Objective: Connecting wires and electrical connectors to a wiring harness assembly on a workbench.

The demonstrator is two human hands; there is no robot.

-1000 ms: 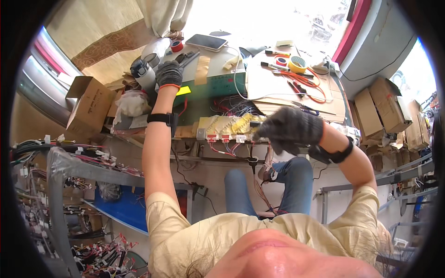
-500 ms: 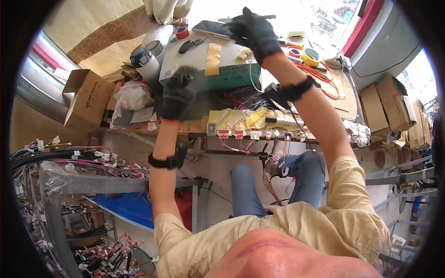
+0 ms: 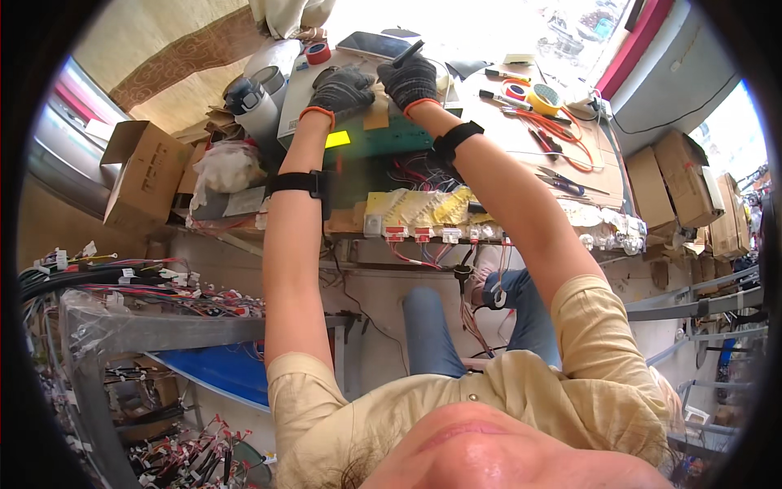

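Note:
Both my hands wear dark knit gloves with orange cuffs and rest close together over the grey top of a green-fronted box (image 3: 391,140). My left hand (image 3: 342,90) lies at the box's left part, its fingers curled and partly hidden; a dark rounded thing shows at its far edge. Just to the right, my right hand (image 3: 410,79) is closed round a slim dark stick-like object (image 3: 408,54) that points up and right. Between the hands, a tan strip of tape (image 3: 376,115) runs over the box. On the front, a bright yellow rectangle (image 3: 337,139) shows.
At left stand a bottle (image 3: 251,106) and a cardboard box (image 3: 151,175). Red tape (image 3: 318,54) and a tablet-like slab (image 3: 366,44) lie behind. To the right are yellow tape (image 3: 544,99), an orange cable (image 3: 582,138) and pliers (image 3: 544,140). Connectors (image 3: 423,234) line the front edge.
My left hand has moved up and away, from before the box's front onto its top, uncovering the yellow rectangle. My right hand has come down and left, beside it.

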